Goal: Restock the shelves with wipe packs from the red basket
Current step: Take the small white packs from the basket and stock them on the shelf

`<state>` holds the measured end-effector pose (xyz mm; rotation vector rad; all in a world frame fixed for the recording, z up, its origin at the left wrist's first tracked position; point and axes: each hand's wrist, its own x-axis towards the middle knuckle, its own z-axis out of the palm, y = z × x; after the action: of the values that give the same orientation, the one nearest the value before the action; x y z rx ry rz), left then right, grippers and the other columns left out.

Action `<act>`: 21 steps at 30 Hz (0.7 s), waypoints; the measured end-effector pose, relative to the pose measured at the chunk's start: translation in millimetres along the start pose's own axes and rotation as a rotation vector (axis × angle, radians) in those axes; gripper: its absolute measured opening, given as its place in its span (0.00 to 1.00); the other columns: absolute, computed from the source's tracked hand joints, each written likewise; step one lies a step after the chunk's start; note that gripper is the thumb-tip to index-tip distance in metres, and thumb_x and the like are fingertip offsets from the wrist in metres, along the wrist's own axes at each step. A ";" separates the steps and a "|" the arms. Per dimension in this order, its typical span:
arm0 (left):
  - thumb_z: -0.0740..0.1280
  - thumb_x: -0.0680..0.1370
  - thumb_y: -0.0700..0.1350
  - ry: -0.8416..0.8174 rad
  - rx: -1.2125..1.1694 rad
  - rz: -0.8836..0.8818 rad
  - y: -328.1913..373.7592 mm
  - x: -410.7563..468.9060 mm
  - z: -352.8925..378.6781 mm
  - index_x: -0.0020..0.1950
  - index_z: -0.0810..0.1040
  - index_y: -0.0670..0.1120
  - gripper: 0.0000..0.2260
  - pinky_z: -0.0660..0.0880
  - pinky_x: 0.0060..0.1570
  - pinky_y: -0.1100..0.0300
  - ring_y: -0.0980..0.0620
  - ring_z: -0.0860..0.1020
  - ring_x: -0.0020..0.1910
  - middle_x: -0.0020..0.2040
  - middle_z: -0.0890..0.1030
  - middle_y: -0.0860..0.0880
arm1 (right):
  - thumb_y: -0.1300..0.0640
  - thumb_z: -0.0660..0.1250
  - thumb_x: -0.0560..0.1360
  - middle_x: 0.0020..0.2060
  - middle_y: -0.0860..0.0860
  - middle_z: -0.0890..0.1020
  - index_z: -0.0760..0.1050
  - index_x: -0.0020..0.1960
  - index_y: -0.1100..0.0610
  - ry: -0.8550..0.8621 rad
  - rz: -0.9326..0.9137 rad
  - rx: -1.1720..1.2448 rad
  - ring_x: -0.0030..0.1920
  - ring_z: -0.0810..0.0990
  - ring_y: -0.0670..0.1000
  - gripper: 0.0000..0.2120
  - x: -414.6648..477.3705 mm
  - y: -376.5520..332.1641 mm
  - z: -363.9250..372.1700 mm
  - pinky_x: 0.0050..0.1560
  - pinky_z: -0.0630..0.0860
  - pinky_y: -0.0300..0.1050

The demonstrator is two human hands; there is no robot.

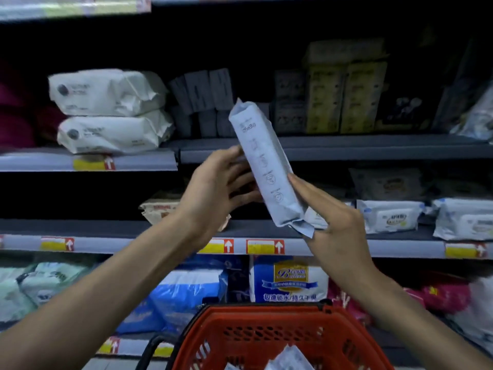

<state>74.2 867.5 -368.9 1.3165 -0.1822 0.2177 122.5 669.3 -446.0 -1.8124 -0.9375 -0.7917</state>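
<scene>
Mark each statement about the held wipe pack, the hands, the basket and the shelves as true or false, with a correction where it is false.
1. Both the left hand and right hand hold the pale blue soft plastic wipe pack. True.
2. The pack lies flat on a shelf. False: it is in the air, standing nearly on end.
3. The red plastic mesh basket is empty. False: packs show inside.
4. Two white wipe packs sit stacked on the upper left shelf. True.

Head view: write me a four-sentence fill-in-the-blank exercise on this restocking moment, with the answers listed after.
1. The wipe pack is held by ____ hands.
2. The basket below the hands is ____ in colour.
3. On the upper left shelf, ____ white packs lie stacked.
4. The right hand grips the pack's ____ end; the left hand steadies its side.

Answers: both; red; two; lower
</scene>
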 end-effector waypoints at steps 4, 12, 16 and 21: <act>0.67 0.78 0.38 -0.057 0.355 0.117 9.3 17.9 -7.5 0.79 0.69 0.55 0.30 0.81 0.58 0.52 0.50 0.83 0.63 0.73 0.77 0.57 | 0.64 0.78 0.71 0.63 0.40 0.83 0.76 0.72 0.51 0.077 0.197 0.342 0.63 0.80 0.39 0.31 37.1 -24.2 3.0 0.60 0.78 0.36; 0.75 0.78 0.43 -0.090 0.752 0.392 24.8 73.6 -21.2 0.82 0.63 0.55 0.36 0.79 0.63 0.51 0.55 0.80 0.65 0.71 0.78 0.56 | 0.62 0.79 0.71 0.50 0.43 0.88 0.84 0.62 0.54 0.201 0.347 0.485 0.54 0.85 0.42 0.20 113.3 -28.5 32.7 0.53 0.83 0.40; 0.73 0.79 0.40 -0.055 0.828 0.427 34.1 116.7 -34.5 0.76 0.72 0.51 0.26 0.80 0.62 0.47 0.55 0.82 0.63 0.64 0.83 0.54 | 0.60 0.80 0.71 0.46 0.44 0.88 0.86 0.58 0.55 0.250 0.380 0.445 0.51 0.86 0.43 0.16 151.4 -16.0 52.1 0.51 0.83 0.40; 0.73 0.78 0.40 0.110 0.831 0.475 43.6 159.6 -38.5 0.67 0.82 0.51 0.18 0.83 0.55 0.51 0.58 0.85 0.53 0.55 0.87 0.56 | 0.59 0.80 0.71 0.45 0.44 0.88 0.85 0.60 0.53 0.303 0.398 0.371 0.47 0.86 0.40 0.17 200.2 3.1 74.8 0.49 0.84 0.42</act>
<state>217.4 923.9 -296.7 2.0658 -0.3307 0.8331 235.2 790.3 -310.7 -1.4381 -0.4662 -0.5736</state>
